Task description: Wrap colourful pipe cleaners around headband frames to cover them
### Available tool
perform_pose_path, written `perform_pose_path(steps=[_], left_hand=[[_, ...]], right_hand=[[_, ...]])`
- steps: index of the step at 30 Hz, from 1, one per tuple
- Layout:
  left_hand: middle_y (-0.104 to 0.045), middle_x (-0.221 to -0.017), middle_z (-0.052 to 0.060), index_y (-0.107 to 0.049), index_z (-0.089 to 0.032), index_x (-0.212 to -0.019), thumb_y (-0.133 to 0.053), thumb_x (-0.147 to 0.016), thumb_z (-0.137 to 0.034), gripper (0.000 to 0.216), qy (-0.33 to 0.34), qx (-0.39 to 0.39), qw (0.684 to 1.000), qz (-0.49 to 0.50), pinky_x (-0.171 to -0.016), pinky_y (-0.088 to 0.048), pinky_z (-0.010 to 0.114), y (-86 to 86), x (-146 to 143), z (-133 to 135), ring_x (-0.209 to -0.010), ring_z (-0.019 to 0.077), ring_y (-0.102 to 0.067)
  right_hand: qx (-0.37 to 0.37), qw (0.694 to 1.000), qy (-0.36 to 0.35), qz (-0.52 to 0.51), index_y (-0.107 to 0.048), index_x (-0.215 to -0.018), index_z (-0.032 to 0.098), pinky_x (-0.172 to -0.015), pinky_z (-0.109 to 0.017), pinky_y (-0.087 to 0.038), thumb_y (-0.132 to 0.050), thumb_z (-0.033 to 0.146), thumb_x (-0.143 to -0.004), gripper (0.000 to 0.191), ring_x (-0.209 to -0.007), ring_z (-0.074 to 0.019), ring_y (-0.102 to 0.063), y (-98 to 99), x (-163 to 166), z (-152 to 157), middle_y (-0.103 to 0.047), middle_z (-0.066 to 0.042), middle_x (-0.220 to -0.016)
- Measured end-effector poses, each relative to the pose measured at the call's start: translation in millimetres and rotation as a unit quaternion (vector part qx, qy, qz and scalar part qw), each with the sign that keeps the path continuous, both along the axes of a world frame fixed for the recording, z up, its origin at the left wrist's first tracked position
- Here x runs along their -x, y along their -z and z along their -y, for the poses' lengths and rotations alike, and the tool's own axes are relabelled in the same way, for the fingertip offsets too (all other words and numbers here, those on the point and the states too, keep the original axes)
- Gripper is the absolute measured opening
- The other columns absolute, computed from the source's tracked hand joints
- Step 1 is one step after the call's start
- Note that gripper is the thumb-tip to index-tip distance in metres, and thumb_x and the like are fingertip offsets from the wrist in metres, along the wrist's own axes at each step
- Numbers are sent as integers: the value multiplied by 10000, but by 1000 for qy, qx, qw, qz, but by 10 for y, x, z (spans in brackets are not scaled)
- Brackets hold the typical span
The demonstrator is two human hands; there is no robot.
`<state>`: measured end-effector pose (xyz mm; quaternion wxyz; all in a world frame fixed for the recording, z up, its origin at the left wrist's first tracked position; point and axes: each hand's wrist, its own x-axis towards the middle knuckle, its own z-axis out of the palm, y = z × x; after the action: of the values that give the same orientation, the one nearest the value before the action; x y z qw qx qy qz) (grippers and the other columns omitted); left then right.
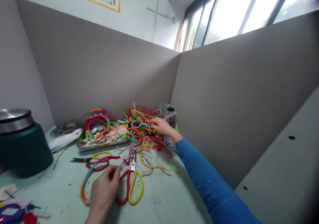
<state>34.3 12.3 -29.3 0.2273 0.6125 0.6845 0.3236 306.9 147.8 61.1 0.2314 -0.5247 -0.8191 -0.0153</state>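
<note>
My left hand [106, 187] is closed in a pinch low in the view, at a curved hoop wrapped in colored pipe cleaner [87, 177], orange, blue and pink, part of it hidden behind the hand. Just right of that hand lie scissors [133, 181] with one red and one yellow handle. My right hand [163, 127] reaches into a tangled heap of pipe cleaners [147, 139], its fingertips close together at the strands; what they hold, if anything, cannot be made out. A second pair of scissors [97, 160] lies beyond the left hand.
A metal tray [99, 146] with shells and buttons stands at the back, colorful wrapped rings [97, 122] resting on it. At left are a green flask [23, 147] and a blue device [15, 214]. Grey partitions [104, 64] enclose the table.
</note>
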Motion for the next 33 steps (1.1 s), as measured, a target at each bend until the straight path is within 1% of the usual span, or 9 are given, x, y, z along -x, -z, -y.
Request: perform_pose_path(steps=[3, 8, 12, 16, 21, 26, 28, 30, 33], left_hand=[[-691, -742, 5, -643, -259, -793, -423, -791, -459, 297, 3, 12, 1000, -23, -600, -375, 252, -7, 6, -2, -742, 215, -624], [-705, -758, 28, -651, -253, -763, -411, -795, -435, 304, 13, 4, 998, -58, -591, -364, 261, 14, 30, -23, -755, 233, -628], [-707, -806, 40, -641, -255, -802, -387, -804, -436, 312, 43, 24, 995, -84, -614, -372, 271, 48, 32, -34, -794, 243, -627], [-706, -838, 74, -635, -247, -840, -366, -810, -425, 324, 59, 36, 991, -115, -648, -383, 301, 72, 27, -28, -841, 277, -628], [-702, -865, 86, -627, -253, -841, -368, -799, -393, 297, 59, 45, 987, -142, -648, -390, 322, 68, 43, -18, -863, 299, -625], [-690, -904, 90, -610, -248, -830, -376, -795, -390, 275, 81, 58, 984, -146, -658, -392, 325, 70, 23, -3, -875, 288, -618], [-686, -932, 94, -604, -245, -840, -375, -801, -422, 293, 82, 58, 983, -152, -663, -391, 327, 76, 5, 8, -890, 288, -610], [-684, -953, 95, -604, -242, -854, -373, -806, -447, 313, 80, 57, 983, -158, -664, -390, 326, 86, -8, 16, -899, 285, -607], [-682, -950, 95, -610, -232, -863, -376, -812, -454, 326, 80, 49, 982, -164, -664, -393, 320, 104, -9, 15, -899, 278, -606]], right_hand=[[-1, 997, 77, -3, -685, -948, 202, -748, -231, -405, -470, 232, -859, 235, -845, -155, -596, 110, -80, 304, -682, -32, -933], [37, 978, 204, 20, -700, -759, 168, -597, -236, -370, -514, 184, -804, 192, -681, -165, -588, 584, -132, 646, -672, -60, -743], [36, 969, 241, 42, -691, -828, 162, -648, -260, -374, -502, 208, -828, 194, -817, -197, -576, 914, 13, 753, -645, -104, -874], [15, 970, 238, 52, -666, -889, 161, -780, -315, -363, -502, 266, -847, 200, -985, -242, -498, 1066, 205, 700, -594, -128, -989], [-6, 969, 244, 26, -655, -802, 163, -805, -353, -334, -494, 174, -822, 162, -968, -254, -469, 1136, 322, 608, -589, -126, -947], [-46, 960, 272, -46, -620, -840, 186, -806, -347, -329, -459, 214, -847, 163, -941, -239, -468, 1082, 207, 679, -592, -99, -946], [-80, 950, 264, -146, -610, -815, 178, -831, -360, -326, -457, 228, -842, 163, -948, -245, -467, 1014, 98, 695, -593, -102, -928], [-123, 911, 214, -330, -600, -766, 173, -846, -360, -339, -499, 260, -809, 140, -933, -244, -481, 933, -7, 681, -599, -95, -882], [-136, 866, 166, -452, -580, -857, 176, -771, -325, -413, -452, 354, -829, 221, -847, -211, -540, 812, -72, 643, -612, -68, -850]])
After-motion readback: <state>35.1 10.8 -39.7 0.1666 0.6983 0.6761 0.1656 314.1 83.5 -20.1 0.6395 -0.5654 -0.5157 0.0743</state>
